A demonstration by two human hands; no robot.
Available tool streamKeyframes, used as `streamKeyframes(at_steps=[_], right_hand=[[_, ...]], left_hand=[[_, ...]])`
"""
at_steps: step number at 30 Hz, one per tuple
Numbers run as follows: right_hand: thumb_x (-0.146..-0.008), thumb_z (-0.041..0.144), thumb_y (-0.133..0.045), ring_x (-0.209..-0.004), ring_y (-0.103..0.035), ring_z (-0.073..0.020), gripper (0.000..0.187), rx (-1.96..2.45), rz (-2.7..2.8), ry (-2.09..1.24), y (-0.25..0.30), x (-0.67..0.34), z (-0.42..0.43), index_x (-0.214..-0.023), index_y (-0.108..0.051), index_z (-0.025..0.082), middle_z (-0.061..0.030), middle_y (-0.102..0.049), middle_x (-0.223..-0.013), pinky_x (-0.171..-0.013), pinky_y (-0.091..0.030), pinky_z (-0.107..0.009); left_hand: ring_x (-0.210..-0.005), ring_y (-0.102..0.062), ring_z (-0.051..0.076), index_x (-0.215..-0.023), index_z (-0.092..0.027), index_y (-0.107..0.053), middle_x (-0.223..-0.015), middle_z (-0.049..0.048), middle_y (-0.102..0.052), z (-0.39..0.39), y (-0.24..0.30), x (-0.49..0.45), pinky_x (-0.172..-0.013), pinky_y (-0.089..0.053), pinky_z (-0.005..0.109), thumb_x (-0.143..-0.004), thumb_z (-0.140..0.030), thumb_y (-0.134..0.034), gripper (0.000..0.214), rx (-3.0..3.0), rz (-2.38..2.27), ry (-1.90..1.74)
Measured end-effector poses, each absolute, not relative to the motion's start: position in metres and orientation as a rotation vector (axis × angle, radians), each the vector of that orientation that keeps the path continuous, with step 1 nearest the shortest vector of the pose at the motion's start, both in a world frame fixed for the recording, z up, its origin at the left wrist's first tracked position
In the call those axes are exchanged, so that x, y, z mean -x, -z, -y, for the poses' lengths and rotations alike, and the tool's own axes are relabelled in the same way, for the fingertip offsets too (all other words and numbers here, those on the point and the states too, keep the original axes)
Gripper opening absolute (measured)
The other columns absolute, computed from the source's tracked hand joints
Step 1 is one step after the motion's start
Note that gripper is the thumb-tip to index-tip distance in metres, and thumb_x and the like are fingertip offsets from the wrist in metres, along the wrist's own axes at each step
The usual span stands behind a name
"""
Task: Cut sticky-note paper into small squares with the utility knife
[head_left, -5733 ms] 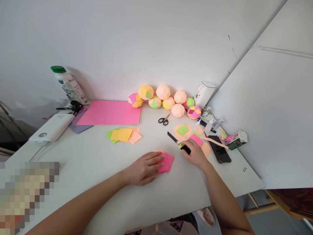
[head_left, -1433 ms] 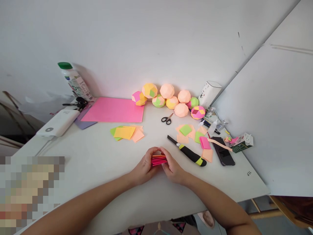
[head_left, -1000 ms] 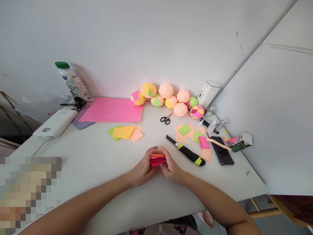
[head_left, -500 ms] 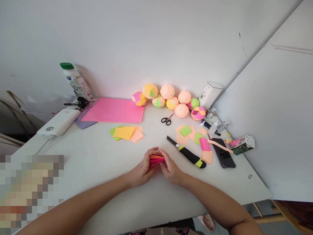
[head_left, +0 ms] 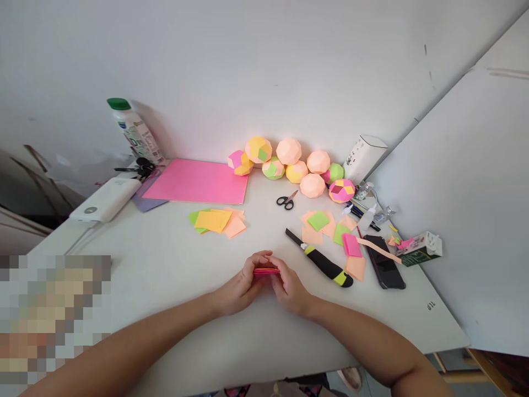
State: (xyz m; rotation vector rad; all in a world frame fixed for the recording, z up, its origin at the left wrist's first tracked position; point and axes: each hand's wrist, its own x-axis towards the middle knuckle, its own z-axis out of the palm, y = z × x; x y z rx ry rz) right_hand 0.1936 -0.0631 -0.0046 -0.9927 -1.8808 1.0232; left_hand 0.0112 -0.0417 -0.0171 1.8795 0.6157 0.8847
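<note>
Between my two hands, close to the near side of the desk, is a thin stack of pink and orange paper [head_left: 266, 271], seen edge-on. My left hand [head_left: 243, 282] grips its left end, and my right hand [head_left: 289, 284] grips the right end, with the fingers of both meeting behind it. Beyond my right hand lies a black and lime utility knife [head_left: 326, 264] with its blade out. Small scissors [head_left: 286, 200] rest farther back. Yellow, green and peach paper pieces [head_left: 217, 220] lie ahead to the left, and green, pink and peach squares [head_left: 318, 221] ahead to the right.
Several faceted paper balls [head_left: 289, 151] line the wall beside a pink sheet [head_left: 198, 182]. A bottle [head_left: 136, 132] and a white power bank [head_left: 105, 198] stand left. Right are a phone [head_left: 386, 262], a small carton [head_left: 421, 249] and a white cylinder [head_left: 363, 160].
The paper stack, fanned slightly apart before, is now pressed flatter between my hands. The whole view has shifted a little; the other things keep their places on the desk.
</note>
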Motion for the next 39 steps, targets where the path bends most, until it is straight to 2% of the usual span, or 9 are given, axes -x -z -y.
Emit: streamKeyframes(at_steps=[5, 8, 12, 20, 27, 33, 39], right_hand=[[-0.094, 0.021, -0.039, -0.119, -0.054, -0.0213, 0.041, 1.038, 1.871, -1.028, 0.005, -0.196, 0.064, -0.134, -0.042, 0.022, -0.0106, -0.056, -0.130, -0.101, -0.046, -0.043], [-0.095, 0.023, -0.038, -0.120, -0.054, -0.0217, 0.038, 1.048, 1.856, -1.035, 0.004, -0.198, 0.064, -0.133, -0.042, 0.021, -0.0114, -0.055, -0.131, -0.101, -0.045, -0.043], [-0.096, 0.025, -0.038, -0.116, -0.056, -0.0212, 0.036, 1.065, 1.839, -1.042, 0.005, -0.197, 0.064, -0.131, -0.042, 0.021, -0.0112, -0.057, -0.127, -0.100, -0.046, -0.041], [-0.096, 0.025, -0.039, -0.114, -0.056, -0.0218, 0.035, 1.064, 1.883, -1.058, 0.006, -0.201, 0.063, -0.130, -0.041, 0.022, -0.0110, -0.058, -0.125, -0.100, -0.046, -0.041], [-0.095, 0.022, -0.039, -0.115, -0.056, -0.0209, 0.034, 1.026, 1.895, -1.024, 0.006, -0.203, 0.059, -0.129, -0.044, 0.021, -0.0114, -0.059, -0.124, -0.101, -0.046, -0.039], [-0.093, 0.022, -0.043, -0.109, -0.059, -0.0209, 0.037, 1.054, 1.809, -1.025, 0.011, -0.201, 0.057, -0.130, -0.044, 0.019, -0.0122, -0.060, -0.122, -0.095, -0.050, -0.036], [-0.089, 0.024, -0.050, -0.110, -0.059, -0.0215, 0.046, 1.102, 1.775, -1.046, 0.019, -0.203, 0.053, -0.134, -0.043, 0.021, -0.0117, -0.059, -0.125, -0.096, -0.049, -0.038]], left_hand=[[-0.122, -0.049, 0.021, -0.119, -0.025, -0.038, -0.132, 0.0122, -0.045, 0.038, 0.011, -0.011, -0.098, -0.048, 0.042, -0.095, -0.015, -0.037, 0.026, -1.853, -0.654, -0.896], [-0.112, -0.054, 0.021, -0.114, -0.023, -0.044, -0.124, 0.0118, -0.050, 0.034, 0.008, -0.010, -0.094, -0.050, 0.042, -0.094, -0.014, -0.039, 0.023, -1.878, -0.648, -0.898], [-0.106, -0.056, 0.021, -0.111, -0.023, -0.047, -0.115, 0.0108, -0.054, 0.031, 0.004, -0.006, -0.089, -0.051, 0.039, -0.091, -0.013, -0.041, 0.023, -1.889, -0.640, -0.920], [-0.099, -0.058, 0.020, -0.111, -0.022, -0.054, -0.111, 0.0112, -0.055, 0.021, -0.004, 0.000, -0.085, -0.052, 0.035, -0.086, -0.014, -0.045, 0.028, -2.116, -0.603, -0.879], [-0.085, -0.057, 0.019, -0.093, -0.020, -0.054, -0.100, 0.0101, -0.057, 0.014, -0.002, -0.002, -0.077, -0.050, 0.033, -0.087, -0.023, -0.045, 0.010, -2.192, -0.605, -0.909], [-0.085, -0.057, 0.018, -0.095, -0.018, -0.053, -0.100, 0.0098, -0.057, 0.013, 0.000, -0.005, -0.076, -0.050, 0.031, -0.088, -0.017, -0.042, 0.013, -2.197, -0.637, -0.980], [-0.087, -0.057, 0.018, -0.092, -0.018, -0.052, -0.099, 0.0088, -0.057, 0.014, 0.005, -0.005, -0.077, -0.051, 0.034, -0.086, -0.018, -0.046, 0.009, -2.235, -0.785, -0.988]])
